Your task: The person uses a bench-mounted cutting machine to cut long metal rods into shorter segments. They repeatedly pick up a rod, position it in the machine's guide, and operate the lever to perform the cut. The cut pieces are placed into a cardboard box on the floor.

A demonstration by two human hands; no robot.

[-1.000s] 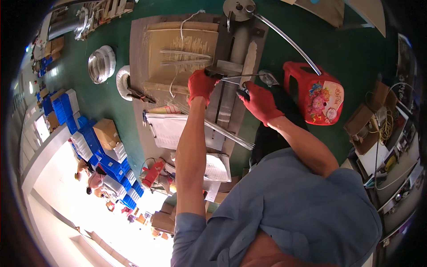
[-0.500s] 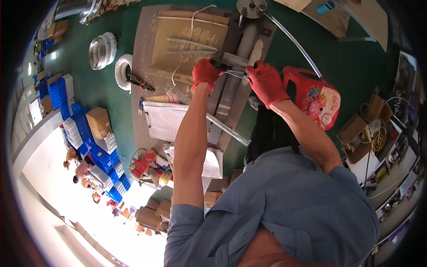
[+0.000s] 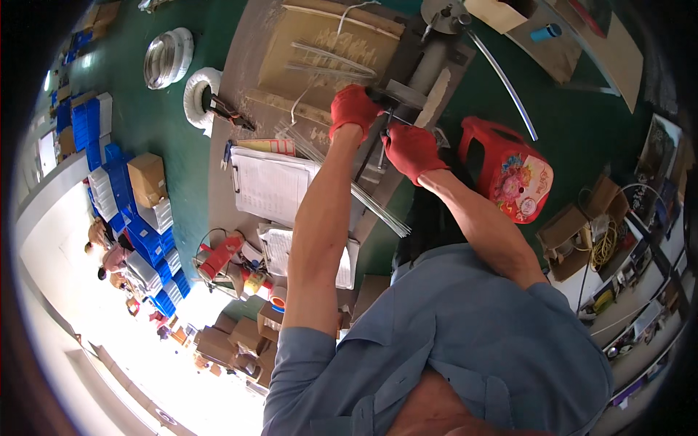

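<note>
Two red-gloved hands, left hand and right hand, grip one metal tool (one clipboard nearby).

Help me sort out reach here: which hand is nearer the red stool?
Right. The right hand is just left of the red stool, a small gap between; the left hand is farther left, beyond the right.

**Two red-gloved hands at the metal fixture**

The left hand in a red glove grips the end of a small dark tool on the grey metal fixture. The right hand, gloved the same, closes around thin metal rods just below it. The rods run down across the brown bench. A clipboard with papers lies to the left, and a red plastic stool stands on the green floor to the right.
</note>
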